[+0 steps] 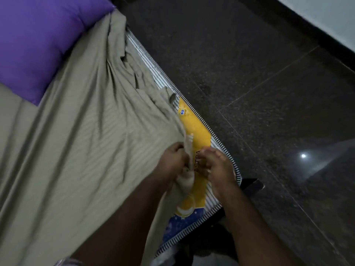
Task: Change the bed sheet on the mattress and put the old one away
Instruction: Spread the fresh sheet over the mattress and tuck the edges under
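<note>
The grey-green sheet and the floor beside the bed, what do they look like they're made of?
Grey-green sheet: soft woven fabric, probably cotton or a blend, with faint self-stripes and loose folds. Floor: dark polished stone tiles, likely granite, speckled, with joint lines and a reflected light.

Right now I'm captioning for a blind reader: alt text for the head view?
The left hand grips a bunched grey-green sheet at the mattress corner; the right hand rests beside it. A purple pillow lies on the sheet.
</note>
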